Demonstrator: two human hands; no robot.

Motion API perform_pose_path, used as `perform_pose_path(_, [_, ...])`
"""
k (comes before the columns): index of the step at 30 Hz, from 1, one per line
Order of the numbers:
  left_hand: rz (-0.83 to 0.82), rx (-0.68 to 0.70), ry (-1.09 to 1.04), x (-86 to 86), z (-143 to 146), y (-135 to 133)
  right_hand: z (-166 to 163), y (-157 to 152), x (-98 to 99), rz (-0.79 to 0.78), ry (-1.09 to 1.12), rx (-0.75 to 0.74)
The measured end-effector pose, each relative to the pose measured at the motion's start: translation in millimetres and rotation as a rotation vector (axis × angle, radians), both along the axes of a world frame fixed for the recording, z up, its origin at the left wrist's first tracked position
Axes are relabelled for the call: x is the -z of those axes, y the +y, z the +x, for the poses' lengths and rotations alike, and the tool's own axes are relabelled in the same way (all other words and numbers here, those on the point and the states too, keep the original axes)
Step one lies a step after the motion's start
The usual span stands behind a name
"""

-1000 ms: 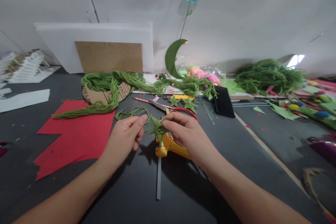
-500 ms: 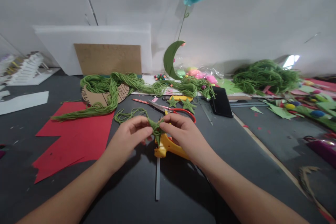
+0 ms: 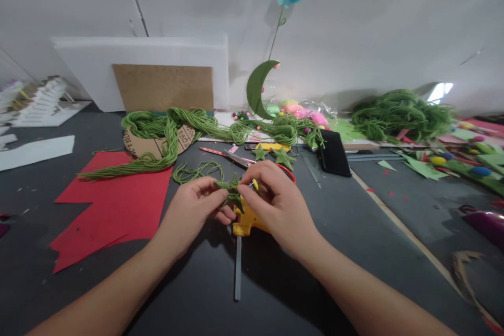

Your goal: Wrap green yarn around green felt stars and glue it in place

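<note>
Between my two hands is a small green yarn-wrapped star (image 3: 233, 188), partly covered by fingers. My left hand (image 3: 191, 212) is closed on its left side, thumb on top. The thumb and fingertips of my right hand (image 3: 281, 207) pinch its right edge; whether they also hold a loose strand I cannot tell. Just beneath lies a yellow glue gun (image 3: 244, 223), partly hidden by my right hand, a pale glue stick (image 3: 238, 273) jutting from its rear. Loose green yarn (image 3: 197, 172) curls beyond my left hand. Scissors (image 3: 238, 158) lie behind my hands, near two more green stars (image 3: 283, 158).
Red paper (image 3: 118, 215) and a cardboard piece wound with green yarn (image 3: 151, 147) lie to the left. A black phone (image 3: 334, 153) and a yarn heap (image 3: 401, 115) are at right. Behind stand a green crescent (image 3: 255, 89) and a brown board (image 3: 163, 86).
The star has turned and tilted between my fingers. My right hand has risen slightly and its fingers are more bent, covering more of the scissors.
</note>
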State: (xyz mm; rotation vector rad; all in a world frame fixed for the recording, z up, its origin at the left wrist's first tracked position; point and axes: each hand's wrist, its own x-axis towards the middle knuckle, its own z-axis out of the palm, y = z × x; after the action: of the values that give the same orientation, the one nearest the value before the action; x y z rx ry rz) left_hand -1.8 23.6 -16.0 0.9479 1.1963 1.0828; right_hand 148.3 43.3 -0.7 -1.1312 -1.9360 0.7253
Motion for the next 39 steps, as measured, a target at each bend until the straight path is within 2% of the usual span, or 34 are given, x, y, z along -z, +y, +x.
perform_pose_path(3, [0.027, -0.013, 0.003, 0.0, 0.7, -0.6, 0.4, 0.0, 1.5, 0.101, -0.032, -0.035])
perform_pose_path(11, [0.072, -0.043, -0.089, 3.3, 1.9, -2.1, -0.8, -0.1, 2.8, 0.152, -0.065, -0.02])
perform_pose_path(13, [0.079, -0.043, -0.098, 3.9, 2.1, -3.1, -1.3, -0.8, 2.4, 0.121, -0.066, 0.009])
perform_pose_path(16, [0.098, -0.024, -0.111, 4.4, 2.2, -4.2, -1.9, -0.6, 1.4, -0.029, -0.028, 0.062])
perform_pose_path(20, [0.116, 0.023, -0.119, 5.2, 1.5, -4.5, -2.5, 1.9, 0.4, -0.194, 0.002, 0.045])
perform_pose_path(24, [0.077, 0.059, -0.103, 5.3, 0.4, -4.2, -3.0, 1.8, 1.9, -0.173, -0.025, 0.029])
perform_pose_path(32, [0.027, 0.029, -0.022, 3.4, 2.1, -2.5, -5.6, -0.8, 2.5, -0.211, 0.02, -0.005])
perform_pose_path(39, [0.025, 0.099, -0.107, 5.3, -1.7, -2.5, -4.7, -2.3, 2.0, -0.22, 0.006, -0.018])
